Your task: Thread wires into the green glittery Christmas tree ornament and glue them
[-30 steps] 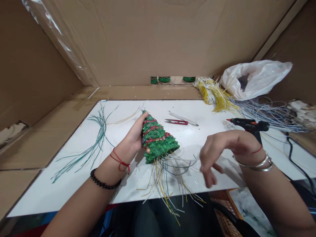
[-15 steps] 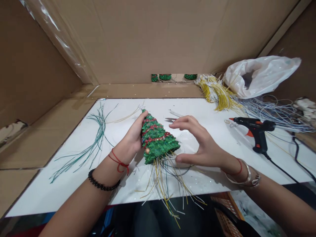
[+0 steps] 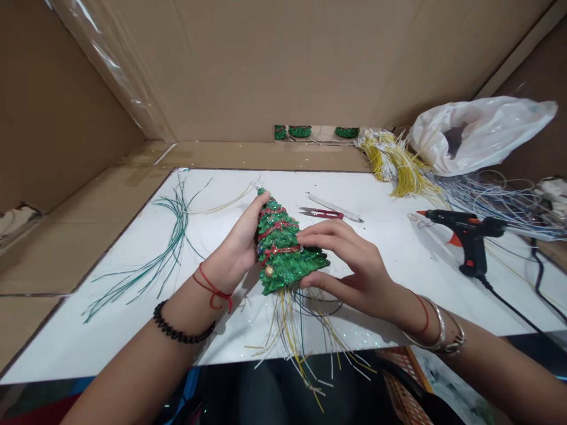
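A small green glittery Christmas tree [image 3: 283, 260] with red garlands and a star at its tip lies tilted in my left hand [image 3: 243, 236], whose fingers wrap its left side and go out of sight behind it. My right hand [image 3: 349, 265] grips the tree's lower right part, fingertips on the front and thumb at the base edge. Yellow, white and green wires [image 3: 287, 319] trail from the tree's base over the table's front edge. Just behind the right hand lie red-handled thread snips [image 3: 328, 213] and a white pen-like stick [image 3: 336, 206].
Loose green wires [image 3: 177, 236] lie on the left of the white table [image 3: 133, 336]. To the right are a black glue gun [image 3: 469, 236] with its cord, yellow wire bundles [image 3: 394, 165], blue-white wires [image 3: 487, 198] and a white plastic bag [image 3: 487, 133]. Cardboard walls [image 3: 283, 65] enclose the table.
My right hand has moved left and closed onto the tree's lower right side. The snips and stick behind it show more fully. My left hand keeps its hold.
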Demonstrator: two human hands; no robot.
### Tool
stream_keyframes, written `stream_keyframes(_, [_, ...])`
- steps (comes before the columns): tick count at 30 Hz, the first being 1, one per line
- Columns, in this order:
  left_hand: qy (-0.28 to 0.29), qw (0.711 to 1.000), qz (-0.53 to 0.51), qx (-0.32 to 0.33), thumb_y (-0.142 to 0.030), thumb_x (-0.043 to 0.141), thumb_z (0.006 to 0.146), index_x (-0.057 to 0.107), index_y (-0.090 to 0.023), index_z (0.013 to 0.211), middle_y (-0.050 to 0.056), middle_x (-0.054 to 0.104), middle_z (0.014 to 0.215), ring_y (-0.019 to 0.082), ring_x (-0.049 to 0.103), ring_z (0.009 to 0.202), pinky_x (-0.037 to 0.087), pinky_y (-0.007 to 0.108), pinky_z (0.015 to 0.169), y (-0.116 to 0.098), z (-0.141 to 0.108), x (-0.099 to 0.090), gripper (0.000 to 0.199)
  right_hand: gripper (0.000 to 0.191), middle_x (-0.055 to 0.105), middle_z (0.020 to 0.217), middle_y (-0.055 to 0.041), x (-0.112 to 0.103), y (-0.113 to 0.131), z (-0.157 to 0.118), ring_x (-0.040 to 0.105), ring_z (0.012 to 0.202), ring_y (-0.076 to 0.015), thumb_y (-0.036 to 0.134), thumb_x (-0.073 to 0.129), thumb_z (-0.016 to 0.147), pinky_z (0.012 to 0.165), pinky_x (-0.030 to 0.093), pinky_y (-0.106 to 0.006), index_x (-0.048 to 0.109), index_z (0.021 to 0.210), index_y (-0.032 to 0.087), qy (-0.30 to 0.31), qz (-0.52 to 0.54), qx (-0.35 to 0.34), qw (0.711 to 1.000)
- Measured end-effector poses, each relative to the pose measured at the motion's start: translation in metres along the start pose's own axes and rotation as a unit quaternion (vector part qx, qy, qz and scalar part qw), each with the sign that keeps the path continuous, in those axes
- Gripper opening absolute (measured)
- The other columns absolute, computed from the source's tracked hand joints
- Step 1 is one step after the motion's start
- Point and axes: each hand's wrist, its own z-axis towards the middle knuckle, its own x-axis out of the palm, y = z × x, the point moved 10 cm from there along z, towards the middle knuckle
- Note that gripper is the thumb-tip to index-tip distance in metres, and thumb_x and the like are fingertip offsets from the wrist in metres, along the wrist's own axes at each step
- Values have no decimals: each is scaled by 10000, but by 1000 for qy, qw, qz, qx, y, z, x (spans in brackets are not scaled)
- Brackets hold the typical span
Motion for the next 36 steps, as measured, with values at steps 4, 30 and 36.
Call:
stream_keyframes(4, [-6,1000,-4,-3,-424,563,802,547,-162,641,32,617,586,132,559,500,485,269,566,2,0,0,308,397,666,1074,-117,0,3,1,605,1020,-189,320,698,813,884,506,-376,575,1147,143,-6,-17,-17,1000])
stream_keyframes(30, [2,999,-34,-7,-426,592,766,535,-181,626,26,610,549,133,558,463,476,257,501,4,-9,7,288,336,718,1014,-122,-7,10,1,670,938,-180,264,731,786,788,549,-358,613,1076,140,-29,-14,-29,999])
stream_keyframes(36, [-2,999,-39,6,-440,608,744,532,-186,634,19,600,534,128,544,449,466,249,487,4,-8,6,287,309,725,1012,-125,-7,11,1,678,938,-181,248,730,787,782,562,-353,632,1059,139,-37,-22,-35,998])
